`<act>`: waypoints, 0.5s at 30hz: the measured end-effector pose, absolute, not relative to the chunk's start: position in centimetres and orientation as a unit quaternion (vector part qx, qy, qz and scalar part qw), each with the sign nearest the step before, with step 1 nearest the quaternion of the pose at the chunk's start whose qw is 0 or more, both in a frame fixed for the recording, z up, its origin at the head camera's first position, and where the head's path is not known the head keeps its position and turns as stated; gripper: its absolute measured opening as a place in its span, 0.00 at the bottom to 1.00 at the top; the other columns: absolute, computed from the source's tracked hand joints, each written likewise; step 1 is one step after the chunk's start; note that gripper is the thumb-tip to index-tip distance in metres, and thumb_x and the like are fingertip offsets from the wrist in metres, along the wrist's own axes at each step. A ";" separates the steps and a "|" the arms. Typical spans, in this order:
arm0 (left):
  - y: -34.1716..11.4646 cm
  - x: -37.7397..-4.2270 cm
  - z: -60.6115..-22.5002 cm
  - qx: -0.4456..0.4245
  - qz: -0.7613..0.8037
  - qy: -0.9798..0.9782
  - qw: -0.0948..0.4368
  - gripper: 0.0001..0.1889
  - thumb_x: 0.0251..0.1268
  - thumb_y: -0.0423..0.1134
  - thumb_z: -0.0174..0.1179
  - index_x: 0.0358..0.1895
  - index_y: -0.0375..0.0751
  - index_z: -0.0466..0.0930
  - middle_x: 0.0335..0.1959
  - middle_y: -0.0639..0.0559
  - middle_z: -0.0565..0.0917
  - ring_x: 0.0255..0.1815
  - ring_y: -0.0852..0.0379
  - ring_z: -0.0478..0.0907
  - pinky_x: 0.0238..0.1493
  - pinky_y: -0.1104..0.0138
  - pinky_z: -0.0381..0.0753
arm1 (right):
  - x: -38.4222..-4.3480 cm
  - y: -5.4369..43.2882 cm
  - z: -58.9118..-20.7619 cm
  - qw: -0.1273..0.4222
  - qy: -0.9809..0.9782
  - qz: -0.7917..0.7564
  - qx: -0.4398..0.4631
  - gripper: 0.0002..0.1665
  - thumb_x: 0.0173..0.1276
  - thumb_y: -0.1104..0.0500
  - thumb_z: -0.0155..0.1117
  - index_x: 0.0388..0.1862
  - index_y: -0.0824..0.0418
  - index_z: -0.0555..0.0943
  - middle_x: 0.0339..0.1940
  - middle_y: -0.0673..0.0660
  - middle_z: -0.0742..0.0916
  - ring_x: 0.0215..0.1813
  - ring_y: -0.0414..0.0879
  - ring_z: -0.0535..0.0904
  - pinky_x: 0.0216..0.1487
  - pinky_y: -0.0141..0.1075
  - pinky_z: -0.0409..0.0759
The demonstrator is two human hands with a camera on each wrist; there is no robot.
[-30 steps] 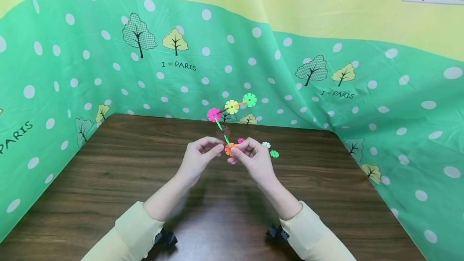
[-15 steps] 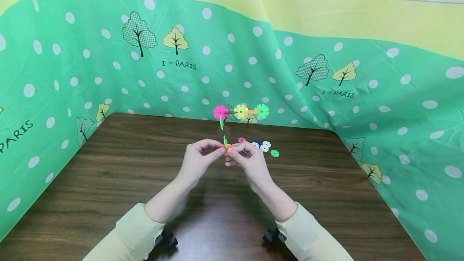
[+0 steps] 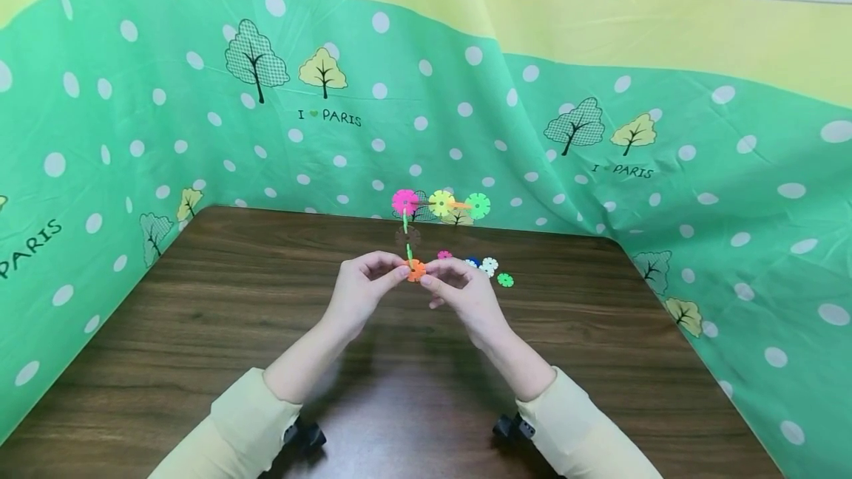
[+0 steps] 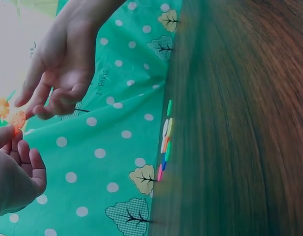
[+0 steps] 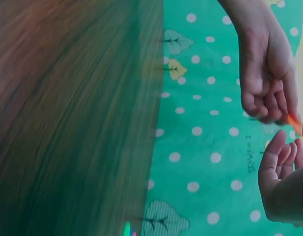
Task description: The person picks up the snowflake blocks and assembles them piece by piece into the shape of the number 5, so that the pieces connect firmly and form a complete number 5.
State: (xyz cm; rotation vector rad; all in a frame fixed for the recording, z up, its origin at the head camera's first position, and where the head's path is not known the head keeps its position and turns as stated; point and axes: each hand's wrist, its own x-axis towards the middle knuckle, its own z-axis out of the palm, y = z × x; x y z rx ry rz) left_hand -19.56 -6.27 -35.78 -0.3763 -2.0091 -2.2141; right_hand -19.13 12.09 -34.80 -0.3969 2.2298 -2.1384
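My left hand (image 3: 356,290) pinches the left edge of an orange snowflake disc (image 3: 416,270) between thumb and forefinger. At the disc's right edge are the thumb and forefinger tips of my right hand (image 3: 469,300); they appear to pinch it lightly. From the orange disc a joined chain rises: edge-on green discs, a dark brown disc (image 3: 407,237), a pink disc (image 3: 404,202), a yellow disc (image 3: 441,203) and a light green disc (image 3: 478,206). In the right wrist view the orange disc (image 5: 294,124) sits edge-on between both hands; fingers partly hide it.
Loose discs lie on the dark wooden table (image 3: 279,316) behind my right hand: a pink one (image 3: 444,255), a white one (image 3: 489,265) and a green one (image 3: 506,280), with others partly hidden. A green dotted cloth (image 3: 373,124) hangs along the table's back and sides.
The chain has swung from a slant to nearly upright, its upper arm now level. The orange disc has shifted slightly left, and my left fingers, apart from it earlier, have taken its edge.
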 end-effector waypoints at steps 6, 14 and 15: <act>-6.9 -19.6 -35.6 -0.107 -0.743 -0.659 0.052 0.10 0.57 0.34 0.66 0.37 0.30 0.82 0.27 0.57 0.84 0.32 0.58 0.79 0.38 0.69 0.79 | -20.0 14.4 -35.0 -0.019 0.775 -0.616 -0.136 0.17 0.58 0.55 0.71 0.43 0.63 0.83 0.36 0.52 0.84 0.34 0.47 0.79 0.33 0.43 0.83; -7.6 -19.7 -35.6 -0.100 -0.738 -0.666 0.041 0.10 0.57 0.34 0.66 0.37 0.30 0.81 0.27 0.57 0.84 0.32 0.59 0.78 0.37 0.70 0.78 | -21.6 17.8 -35.1 -0.035 0.843 -0.507 -0.174 0.14 0.59 0.57 0.70 0.42 0.62 0.84 0.35 0.58 0.86 0.32 0.50 0.77 0.30 0.33 0.78; -7.7 -19.7 -35.7 -0.101 -0.736 -0.668 0.040 0.10 0.57 0.34 0.66 0.37 0.30 0.81 0.27 0.57 0.84 0.32 0.59 0.78 0.37 0.70 0.78 | -21.6 18.1 -34.8 -0.033 0.848 -0.496 -0.183 0.14 0.60 0.59 0.69 0.43 0.63 0.83 0.35 0.59 0.86 0.33 0.51 0.78 0.31 0.32 0.78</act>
